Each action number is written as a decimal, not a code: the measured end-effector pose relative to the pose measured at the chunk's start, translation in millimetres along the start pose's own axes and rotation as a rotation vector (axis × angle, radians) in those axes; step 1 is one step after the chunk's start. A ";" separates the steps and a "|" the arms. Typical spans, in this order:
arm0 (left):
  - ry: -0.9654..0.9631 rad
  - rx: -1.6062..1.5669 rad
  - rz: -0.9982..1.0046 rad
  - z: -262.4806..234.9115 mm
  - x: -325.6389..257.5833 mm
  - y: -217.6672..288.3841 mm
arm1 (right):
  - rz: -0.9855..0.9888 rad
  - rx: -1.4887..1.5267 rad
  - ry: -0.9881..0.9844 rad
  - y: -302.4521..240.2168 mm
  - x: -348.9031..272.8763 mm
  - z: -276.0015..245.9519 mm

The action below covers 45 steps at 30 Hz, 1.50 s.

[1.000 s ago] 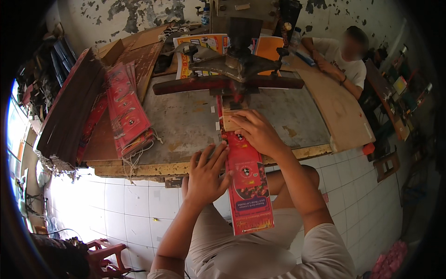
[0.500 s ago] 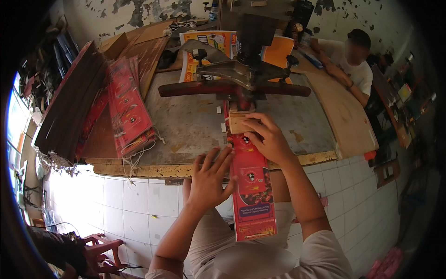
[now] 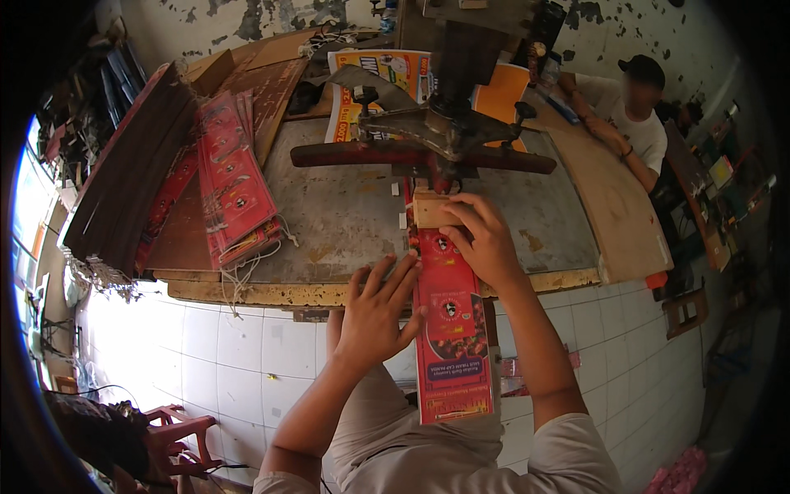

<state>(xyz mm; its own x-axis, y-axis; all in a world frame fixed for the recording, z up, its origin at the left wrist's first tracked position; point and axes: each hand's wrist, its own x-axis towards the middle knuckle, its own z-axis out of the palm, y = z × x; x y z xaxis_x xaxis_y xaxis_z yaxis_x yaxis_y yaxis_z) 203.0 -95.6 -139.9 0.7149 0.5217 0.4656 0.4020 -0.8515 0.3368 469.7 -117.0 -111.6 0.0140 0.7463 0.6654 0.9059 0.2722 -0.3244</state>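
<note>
A long red printed cardboard strip [image 3: 448, 337] runs from under the press to beyond the table's near edge, over my lap. On its far part sits a small wooden block [image 3: 432, 216], directly below the red-tipped spindle of a dark metal press [image 3: 444, 136]. My right hand [image 3: 487, 243] has its thumb and forefinger bent against the block's right side, holding it. My left hand [image 3: 374, 317] lies open, fingers spread, its fingertips along the strip's left edge. Part of the block's far end is hidden under the press.
Red printed strips with white strings [image 3: 234, 185] lie at left beside a tall stack of dark boards [image 3: 127, 177]. Printed sheets [image 3: 383, 70] rest behind the press. Across at right sits another person [image 3: 634, 123]. A red stool [image 3: 177, 449] stands on the tiled floor.
The view has shifted slightly. The press centre, blurred before, now shows sharply above the block. Both hands stay in nearly the same places on the strip and block.
</note>
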 end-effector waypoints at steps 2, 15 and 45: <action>0.000 -0.001 0.003 0.1 0.7 -0.5 | 0.005 -0.016 0.018 1.3 -1.1 1.3; -0.069 -0.066 0.015 -25.9 49.4 -24.8 | -0.009 -0.045 0.009 1.2 -3.1 1.2; -0.070 -0.033 0.063 17.1 117.5 -109.2 | 0.047 -0.013 -0.053 -5.1 -3.3 2.7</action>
<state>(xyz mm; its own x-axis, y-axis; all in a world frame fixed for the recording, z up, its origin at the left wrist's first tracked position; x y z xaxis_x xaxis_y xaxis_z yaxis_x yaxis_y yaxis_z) 252.9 57.7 -136.0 0.7768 0.4613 0.4287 0.3370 -0.8796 0.3358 463.9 -119.2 -114.0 0.0349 0.7896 0.6126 0.9101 0.2282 -0.3459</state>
